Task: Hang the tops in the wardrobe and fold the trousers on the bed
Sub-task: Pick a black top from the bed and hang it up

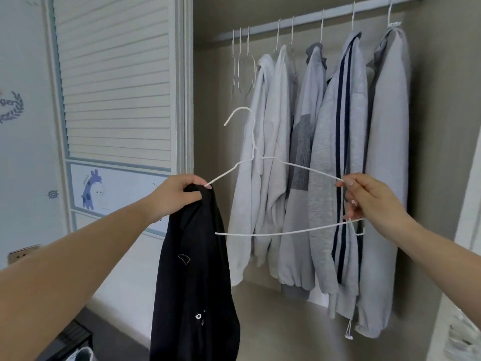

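Observation:
A black top (194, 277) hangs down from my left hand (177, 195), which grips its upper edge together with the left end of a white wire hanger (273, 231). My right hand (369, 199) pinches the hanger's right end. The hanger is held level in front of the open wardrobe, its hook (240, 114) pointing up and left. The left arm of the hanger disappears into the black fabric; the rest is bare.
The wardrobe rail (312, 18) carries several grey and white tops (335, 157) on the right and three empty hangers (242, 61) on the left. A slatted sliding door (114, 82) stands left of the opening. The wardrobe floor (281, 321) lies below the clothes.

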